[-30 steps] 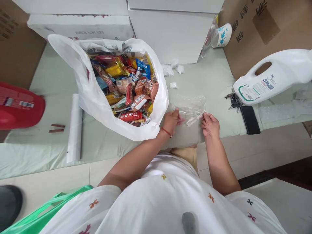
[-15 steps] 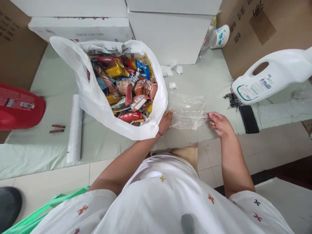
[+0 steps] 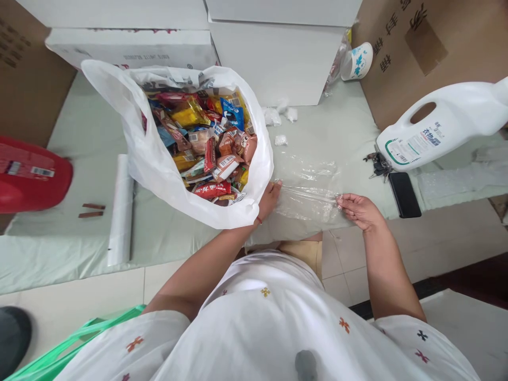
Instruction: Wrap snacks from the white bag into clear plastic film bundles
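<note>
A clear, thin plastic bag (image 3: 305,198) lies stretched sideways on the green cloth. Its left edge is pinched by my left hand (image 3: 270,198), which sits against the white bag and is partly covered by it. At the other end, my right hand (image 3: 359,210) pinches the right edge between thumb and fingers. The white bag (image 3: 257,153) stands open at the left, full of small wrapped snacks (image 3: 214,153) in red, yellow, blue and brown. Several small folded plastic lumps (image 3: 281,139) rest behind the clear bag.
White boxes (image 3: 270,63) stand at the back. To the right are a white detergent bottle (image 3: 444,124), keys (image 3: 379,165), a black phone (image 3: 404,194) and a paper cup (image 3: 359,61). To the left are a plastic roll (image 3: 121,211), two brown strips (image 3: 92,210) and a red container (image 3: 34,174).
My right hand has moved slightly down and to the right, and the clear bag's right end has shifted down with it. My left hand has barely moved.
</note>
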`<action>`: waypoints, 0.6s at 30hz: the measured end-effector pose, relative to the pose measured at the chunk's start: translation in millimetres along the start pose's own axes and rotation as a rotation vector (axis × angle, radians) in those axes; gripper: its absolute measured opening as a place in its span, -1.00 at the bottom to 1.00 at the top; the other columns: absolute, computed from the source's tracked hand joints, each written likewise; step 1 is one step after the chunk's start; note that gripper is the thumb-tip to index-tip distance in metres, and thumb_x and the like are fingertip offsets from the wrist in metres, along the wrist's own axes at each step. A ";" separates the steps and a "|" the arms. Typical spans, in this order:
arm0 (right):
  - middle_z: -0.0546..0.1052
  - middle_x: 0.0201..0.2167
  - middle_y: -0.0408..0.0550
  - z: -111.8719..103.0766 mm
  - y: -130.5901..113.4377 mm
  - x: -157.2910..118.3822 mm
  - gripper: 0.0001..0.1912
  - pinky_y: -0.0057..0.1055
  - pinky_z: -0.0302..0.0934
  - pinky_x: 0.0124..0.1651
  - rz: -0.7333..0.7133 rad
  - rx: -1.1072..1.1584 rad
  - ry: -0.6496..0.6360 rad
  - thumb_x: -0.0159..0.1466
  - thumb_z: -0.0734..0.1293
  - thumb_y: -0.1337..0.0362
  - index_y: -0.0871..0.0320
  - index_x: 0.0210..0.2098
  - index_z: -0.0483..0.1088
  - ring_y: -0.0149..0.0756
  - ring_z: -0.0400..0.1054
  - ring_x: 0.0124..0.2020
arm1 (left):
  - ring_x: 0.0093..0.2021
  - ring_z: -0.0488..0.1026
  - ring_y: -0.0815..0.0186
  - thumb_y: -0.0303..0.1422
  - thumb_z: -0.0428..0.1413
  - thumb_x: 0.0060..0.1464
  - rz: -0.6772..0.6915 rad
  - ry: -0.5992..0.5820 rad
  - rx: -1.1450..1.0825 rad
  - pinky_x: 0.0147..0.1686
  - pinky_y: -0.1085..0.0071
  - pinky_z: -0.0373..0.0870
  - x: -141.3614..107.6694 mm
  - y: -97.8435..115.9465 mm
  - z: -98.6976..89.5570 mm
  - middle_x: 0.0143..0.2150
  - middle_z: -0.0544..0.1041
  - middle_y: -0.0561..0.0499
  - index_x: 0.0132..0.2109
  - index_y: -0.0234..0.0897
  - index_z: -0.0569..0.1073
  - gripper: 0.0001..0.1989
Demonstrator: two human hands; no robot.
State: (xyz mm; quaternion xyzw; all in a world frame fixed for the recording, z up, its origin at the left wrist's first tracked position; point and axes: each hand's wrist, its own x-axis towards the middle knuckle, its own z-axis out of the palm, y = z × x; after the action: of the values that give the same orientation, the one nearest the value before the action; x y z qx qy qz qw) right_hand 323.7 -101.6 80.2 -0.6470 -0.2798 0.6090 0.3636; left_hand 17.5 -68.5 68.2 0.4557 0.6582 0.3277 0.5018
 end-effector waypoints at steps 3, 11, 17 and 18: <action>0.46 -0.59 -0.18 -1.3 2.5 0.1 -0.43 -0.58 -0.27 -0.68 -0.056 -0.112 0.040 -0.25 0.70 0.01 0.21 -0.41 0.51 -0.62 -0.05 -0.69 | -0.42 0.39 0.18 -0.17 0.12 0.25 0.167 -0.027 0.267 -0.23 0.31 0.35 -3.1 0.6 -2.6 -0.63 0.10 0.08 -0.59 -0.16 0.16 -0.51; 0.54 -0.48 -0.15 10.1 25.9 6.9 -0.68 -0.47 0.16 -0.39 -0.244 -0.376 0.113 -0.01 0.57 0.07 0.13 -0.38 0.53 -0.39 0.31 -0.45 | 0.32 0.28 -0.12 -0.29 0.06 0.31 0.491 0.143 0.742 0.27 -0.01 0.24 -64.8 -4.9 -4.0 0.22 0.40 -0.34 0.20 -0.36 0.39 -0.62; 0.52 -0.47 -0.17 15.5 15.3 4.0 -0.73 -0.45 0.12 -0.37 -0.281 -0.401 0.094 0.05 0.53 0.11 0.13 -0.32 0.55 -0.39 0.27 -0.45 | 0.30 0.31 -0.06 -0.49 -0.08 0.32 0.833 -0.084 0.937 0.16 0.01 0.31 -86.9 38.5 14.3 0.14 0.50 -0.29 0.04 -0.28 0.53 -0.67; 0.51 -0.49 -0.17 17.2 13.3 3.6 -0.73 -0.45 0.12 -0.37 -0.285 -0.407 0.085 0.05 0.53 0.11 0.13 -0.32 0.55 -0.39 0.26 -0.46 | 0.31 0.32 -0.06 -0.50 -0.10 0.32 0.846 -0.124 0.942 0.17 0.01 0.30 -79.1 44.4 20.9 0.13 0.51 -0.30 0.04 -0.30 0.54 -0.66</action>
State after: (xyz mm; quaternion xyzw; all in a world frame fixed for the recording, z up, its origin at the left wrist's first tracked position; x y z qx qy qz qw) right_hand 306.0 -104.1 67.4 -0.6859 -0.4697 0.4550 0.3194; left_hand 56.0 -126.1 130.5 0.8662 0.4647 0.1458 0.1118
